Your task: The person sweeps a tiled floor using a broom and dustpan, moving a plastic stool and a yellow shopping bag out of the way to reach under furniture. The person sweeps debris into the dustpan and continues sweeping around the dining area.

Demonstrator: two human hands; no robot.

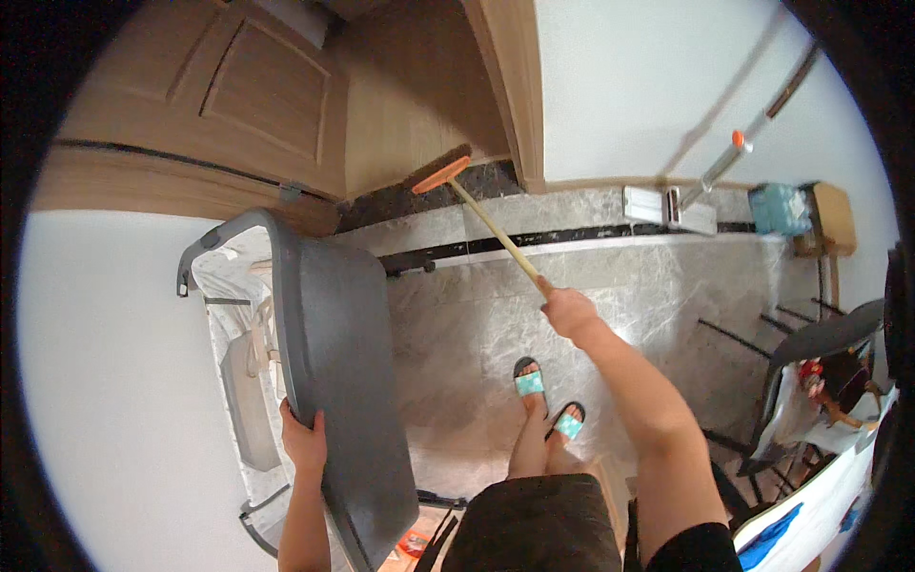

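Note:
My right hand (pixel 570 312) grips the end of a pale wooden handle. At its far end is a long-handled brush (pixel 441 176) with an orange head and dark bristles. The bristles are near the dark stone threshold of the wooden doorway. My left hand (pixel 304 437) clasps the raised rim of a large grey cot-like frame (pixel 342 372), the thumb on the outer side and the fingers over the inner edge. White fabric lining and some loose items show inside the frame.
A wooden door (pixel 264 93) stands at upper left. A flat mop (pixel 715 168) leans against the white wall, near a teal package (pixel 780 209) and a cardboard box (pixel 833 218). A black chair (pixel 822 336) and a white table (pixel 815 515) are at right. Grey marble tile (pixel 457 343) covers the floor.

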